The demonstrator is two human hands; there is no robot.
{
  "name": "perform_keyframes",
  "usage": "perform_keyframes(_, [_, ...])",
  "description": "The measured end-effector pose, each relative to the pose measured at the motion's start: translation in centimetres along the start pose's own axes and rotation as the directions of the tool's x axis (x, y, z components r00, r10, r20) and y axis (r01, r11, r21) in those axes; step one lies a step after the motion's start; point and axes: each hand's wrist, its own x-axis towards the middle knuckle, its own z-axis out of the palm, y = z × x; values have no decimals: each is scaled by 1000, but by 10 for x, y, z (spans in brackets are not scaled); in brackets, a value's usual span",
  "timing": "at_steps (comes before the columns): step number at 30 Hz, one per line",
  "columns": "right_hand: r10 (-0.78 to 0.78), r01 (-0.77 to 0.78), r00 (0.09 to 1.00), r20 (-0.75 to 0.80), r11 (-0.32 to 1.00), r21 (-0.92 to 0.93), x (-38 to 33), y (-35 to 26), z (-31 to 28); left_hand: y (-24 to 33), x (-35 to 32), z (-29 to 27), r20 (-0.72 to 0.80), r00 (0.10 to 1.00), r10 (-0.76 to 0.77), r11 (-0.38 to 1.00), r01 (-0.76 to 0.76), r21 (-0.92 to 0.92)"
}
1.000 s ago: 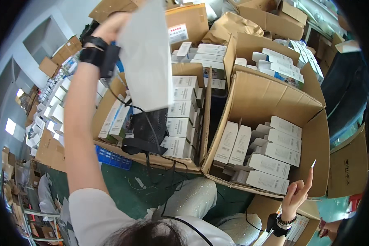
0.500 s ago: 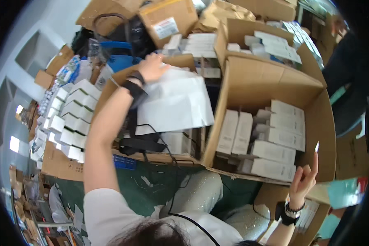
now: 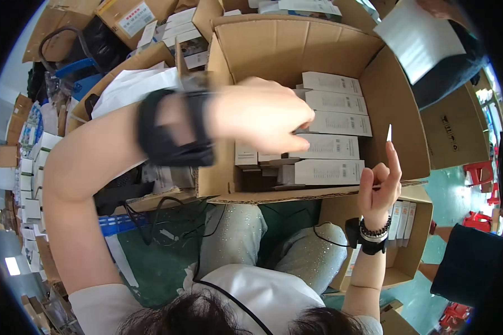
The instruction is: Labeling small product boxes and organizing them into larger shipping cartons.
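Note:
My left hand (image 3: 262, 118), blurred by motion, hangs over a large open carton (image 3: 296, 195). Its thumb and fingers point right and stand apart, with nothing visible between them. Beneath and beside it, white boxes (image 3: 328, 172) lie in a row inside the carton, and smaller white box ends (image 3: 246, 156) show at the carton's left. At the carton's front right corner is my right hand (image 3: 381, 187), palm toward me. The index finger points up with a small white pointed piece at its tip; the other fingers curl loosely. Black straps circle both wrists.
Left of the carton, another carton holds a white sheet (image 3: 134, 84) and dark straps (image 3: 120, 195). A lower carton (image 3: 413, 257) with white boxes stands at the right. Black cables (image 3: 167, 206) trail near my knees. Another person holds a white sheet (image 3: 416, 36) at the far right.
My left hand has left the white sheet in the left carton and moved right, over the white boxes. The view has shifted right. My right hand keeps its raised finger.

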Motion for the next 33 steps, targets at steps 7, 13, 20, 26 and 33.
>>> perform_keyframes(7, [-102,112,989,-107,990,91,-8,-7,7,-92,146,167,497,855,-149,989,117,94])
perform_keyframes(13, [-136,146,982,-129,986,79,-16,2,1,-72,136,194,574,662,-483,570,735,-368])
perform_keyframes(20, [-178,192,972,-150,978,82,-6,5,4,-75,129,224,324,810,-488,139,439,-888])
perform_keyframes(26, [-157,172,977,-144,980,99,-10,10,0,-51,137,169,61,915,-399,319,200,-926])
perform_keyframes(33, [51,-35,996,-67,973,230,0,3,-6,-41,78,0,-219,961,-169,983,149,-104])
